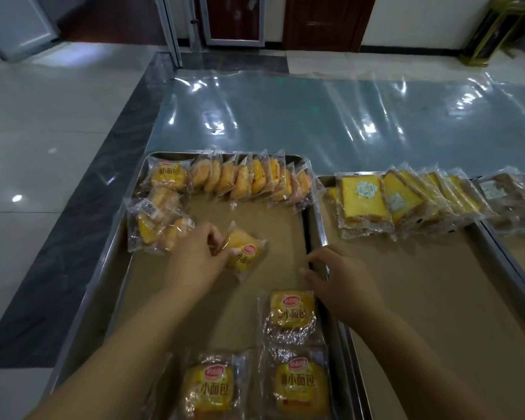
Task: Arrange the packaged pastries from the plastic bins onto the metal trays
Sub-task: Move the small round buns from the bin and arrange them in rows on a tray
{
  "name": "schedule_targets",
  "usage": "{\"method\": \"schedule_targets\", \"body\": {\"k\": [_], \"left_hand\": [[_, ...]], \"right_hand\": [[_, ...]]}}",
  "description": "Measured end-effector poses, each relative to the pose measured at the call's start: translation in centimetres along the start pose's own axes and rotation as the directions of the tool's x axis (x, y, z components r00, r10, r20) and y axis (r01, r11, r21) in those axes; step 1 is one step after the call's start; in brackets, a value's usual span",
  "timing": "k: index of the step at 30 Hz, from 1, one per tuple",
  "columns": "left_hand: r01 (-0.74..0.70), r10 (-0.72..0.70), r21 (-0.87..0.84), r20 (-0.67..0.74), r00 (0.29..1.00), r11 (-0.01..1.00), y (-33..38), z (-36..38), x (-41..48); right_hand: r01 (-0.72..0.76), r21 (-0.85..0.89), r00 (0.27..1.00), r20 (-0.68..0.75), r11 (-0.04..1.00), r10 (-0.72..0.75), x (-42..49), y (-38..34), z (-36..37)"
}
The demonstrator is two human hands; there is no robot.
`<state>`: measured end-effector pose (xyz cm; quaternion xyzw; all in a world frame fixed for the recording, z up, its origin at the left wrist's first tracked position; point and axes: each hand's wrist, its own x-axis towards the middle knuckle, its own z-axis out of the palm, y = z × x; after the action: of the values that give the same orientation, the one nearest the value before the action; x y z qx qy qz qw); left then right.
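My left hand [196, 254] pinches a yellow packaged small bread [245, 253] over the middle of the left metal tray [112, 237], which is lined with brown paper. My right hand [334, 278] rests with loosely bent fingers at that tray's right rim and holds nothing. Three more yellow bread packs [291, 312] lie at the tray's near end. A row of round pastries in clear wrap [249, 178] leans along its far edge, and bread packs [156, 213] line its left side.
A second tray [437, 298] on the right carries a row of yellow cake-slice packs [406, 200] at its far end. A third tray with brown cake packs [509, 195] shows at the right edge. Clear plastic sheeting [315, 122] covers the floor beyond.
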<state>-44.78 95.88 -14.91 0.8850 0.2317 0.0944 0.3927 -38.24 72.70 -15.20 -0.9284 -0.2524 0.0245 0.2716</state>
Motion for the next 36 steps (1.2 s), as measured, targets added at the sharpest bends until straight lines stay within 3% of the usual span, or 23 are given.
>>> {"method": "schedule_targets", "body": {"k": [5, 8, 15, 19, 23, 27, 31, 34, 36], "left_hand": [[0.234, -0.227, -0.102, 0.072, 0.971, 0.967, -3.3, -1.2, -4.1], [0.293, -0.284, -0.098, 0.092, 0.954, 0.951, -5.0, -1.0, -5.3], [0.196, -0.193, 0.007, 0.184, 0.964, 0.981, -6.3, -0.3, -6.0], [0.156, -0.160, 0.037, 0.296, 0.942, 0.987, -6.1, 0.1, -6.6], [0.112, -0.136, 0.093, 0.320, 0.938, 0.989, -5.7, 0.4, -7.1], [0.043, -0.044, 0.010, 0.363, 0.931, 0.999, -6.3, -0.6, -7.3], [0.136, -0.079, -0.112, 0.408, 0.910, 0.984, -7.4, -1.4, -7.2], [0.292, -0.134, -0.299, 0.454, 0.881, 0.909, -8.1, -1.5, -6.9], [0.328, -0.168, -0.306, 0.450, 0.877, 0.894, -8.4, -1.5, -6.7]], "right_hand": [[0.034, 0.025, 0.999, 0.017, 0.999, -0.035, -0.6, -1.5, 1.2], [0.079, 0.030, 0.997, 0.022, 0.996, -0.080, -1.2, -2.4, 2.1], [0.158, 0.030, 0.983, 0.087, 0.987, -0.160, -2.0, -3.5, 2.8], [0.272, -0.024, 0.941, 0.216, 0.962, -0.260, -2.3, -4.2, 3.4], [0.310, -0.162, 0.880, 0.423, 0.937, -0.218, -2.7, -5.5, 5.3], [0.306, -0.230, 0.873, 0.456, 0.924, -0.175, -2.8, -6.0, 6.2], [0.263, -0.219, 0.862, 0.491, 0.940, -0.127, -2.9, -6.0, 6.2], [0.220, -0.195, 0.861, 0.499, 0.956, -0.097, -3.0, -5.8, 6.1], [0.224, -0.204, 0.858, 0.505, 0.953, -0.093, -3.1, -5.9, 6.0]]}}
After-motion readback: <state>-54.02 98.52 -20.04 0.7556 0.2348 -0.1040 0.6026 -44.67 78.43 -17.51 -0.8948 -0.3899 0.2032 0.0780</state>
